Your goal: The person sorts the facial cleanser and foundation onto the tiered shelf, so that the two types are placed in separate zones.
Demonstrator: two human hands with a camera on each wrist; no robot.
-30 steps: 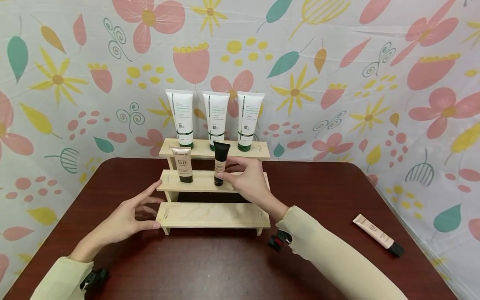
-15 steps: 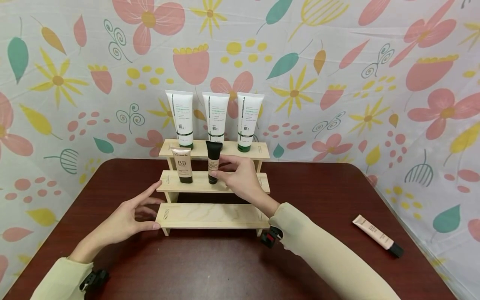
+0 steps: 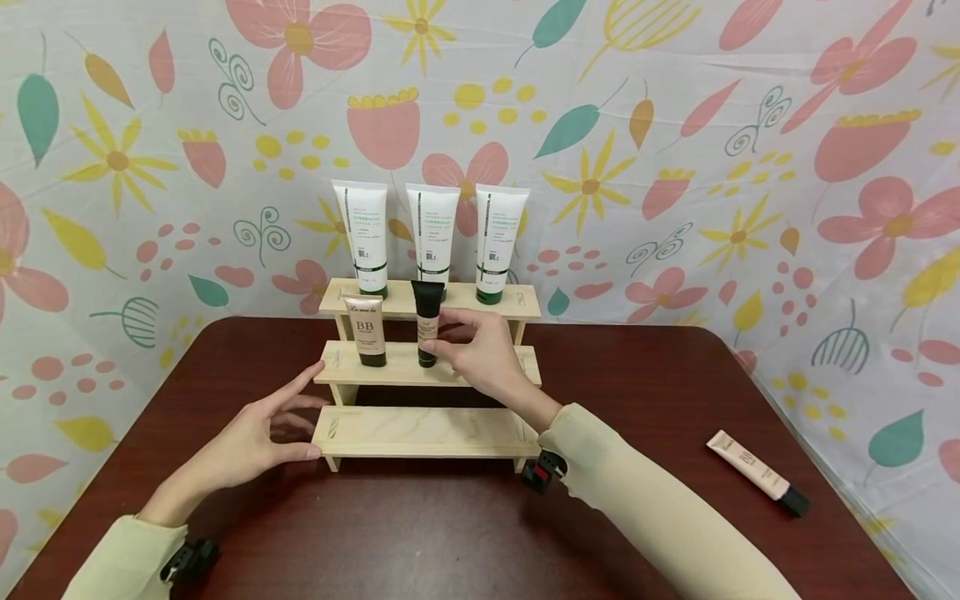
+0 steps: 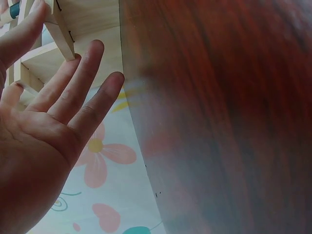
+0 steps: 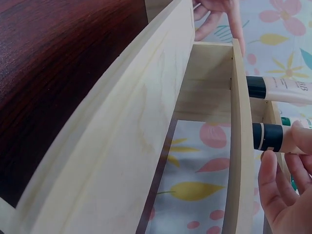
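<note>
My right hand (image 3: 483,350) pinches a slim cosmetic tube (image 3: 427,302) with a black end, a beige body and a black cap, between thumb and fingers. It stands upright at the middle step of a three-tier wooden display stand (image 3: 427,432), cap down; the right wrist view shows its black cap (image 5: 268,137) right at the shelf. To its left on that step is a beige BB cream tube (image 3: 367,329). My left hand (image 3: 247,433) has its fingers spread, thumb and index fingertip touching the left ends of the lower and middle steps.
Three white tubes with green caps, among them a right one (image 3: 498,237), stand along the top step. Another BB cream tube (image 3: 753,468) lies on the dark wooden table (image 3: 420,533) at the right. A flowered cloth (image 3: 637,167) hangs behind.
My right hand has shifted left along the middle step with the slim tube, closer to the BB cream tube, then stayed put over the last half second. My left hand has not moved.
</note>
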